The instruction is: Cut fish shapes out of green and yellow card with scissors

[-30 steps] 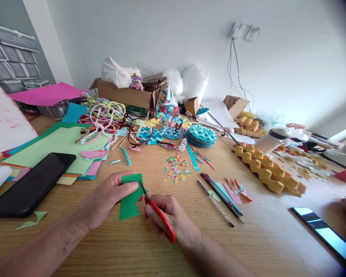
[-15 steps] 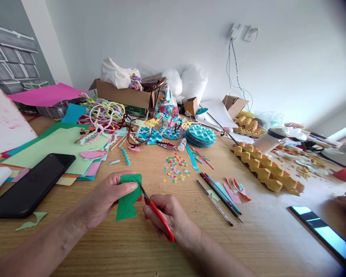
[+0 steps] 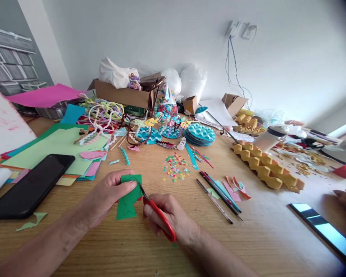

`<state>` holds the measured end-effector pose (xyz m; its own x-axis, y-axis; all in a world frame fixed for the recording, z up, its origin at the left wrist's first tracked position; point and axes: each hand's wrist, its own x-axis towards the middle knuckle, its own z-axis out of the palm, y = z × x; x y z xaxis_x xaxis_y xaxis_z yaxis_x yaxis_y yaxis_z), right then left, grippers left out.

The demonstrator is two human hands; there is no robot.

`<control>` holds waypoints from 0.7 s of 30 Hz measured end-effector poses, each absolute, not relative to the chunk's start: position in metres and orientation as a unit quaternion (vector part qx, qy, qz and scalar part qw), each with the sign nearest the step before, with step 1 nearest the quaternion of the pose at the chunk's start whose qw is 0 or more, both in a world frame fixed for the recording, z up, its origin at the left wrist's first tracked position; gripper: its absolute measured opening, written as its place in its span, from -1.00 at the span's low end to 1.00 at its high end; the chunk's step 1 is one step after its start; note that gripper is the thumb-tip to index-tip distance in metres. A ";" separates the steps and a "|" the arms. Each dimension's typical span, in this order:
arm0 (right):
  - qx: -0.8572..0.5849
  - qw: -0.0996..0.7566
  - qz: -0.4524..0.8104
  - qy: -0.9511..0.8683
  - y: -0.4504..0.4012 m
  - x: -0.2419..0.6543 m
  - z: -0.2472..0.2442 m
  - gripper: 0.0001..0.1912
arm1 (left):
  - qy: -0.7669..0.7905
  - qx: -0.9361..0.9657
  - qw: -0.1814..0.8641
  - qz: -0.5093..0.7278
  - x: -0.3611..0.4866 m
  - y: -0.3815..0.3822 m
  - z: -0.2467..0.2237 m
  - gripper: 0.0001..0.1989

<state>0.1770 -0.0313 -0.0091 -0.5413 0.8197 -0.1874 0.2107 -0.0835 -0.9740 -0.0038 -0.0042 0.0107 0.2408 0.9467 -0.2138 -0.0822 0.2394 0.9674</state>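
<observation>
Green paper (image 3: 129,199) with a drawn outline is low and just left of centre in the frame, held above the wooden surface (image 3: 103,246). The left hand (image 3: 111,190) has its thumb across the top of the sheet and its other fingers behind, pinched shut on the upper left part. The right hand's (image 3: 167,213) fingers are curled closed around the red-handled scissors (image 3: 153,204), whose blades meet the sheet's right edge; how wide those blades stand apart, I cannot tell.

To cut cleanly here, short snips near the base of the blades should serve best, the left hand turning the sheet along the curve while its thumb stays clear of the line. The narrow neck above the flared end probably bends easily, so it wants light handling.

At upper left of centre, a cardboard box (image 3: 121,93) carries a white bag (image 3: 112,73) and a bundle of purplish strands (image 3: 134,81). Beside it, bulging plastic bags (image 3: 194,80) hold something white and unclear. A tumbler (image 3: 266,140) at right wears a dark lid, its contents hidden, as are those of the small white bottle (image 3: 181,144) mid-frame.
</observation>
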 end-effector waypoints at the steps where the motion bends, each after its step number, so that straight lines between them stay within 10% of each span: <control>1: -0.409 0.248 0.614 -0.628 -0.031 0.177 -0.009 -0.49 | 0.466 0.468 0.634 0.403 -0.004 -0.004 0.010 -0.84; 21: -0.398 0.266 0.627 -0.615 -0.033 0.177 -0.005 -0.44 | 0.440 0.453 0.661 0.405 -0.004 -0.004 0.006 -0.83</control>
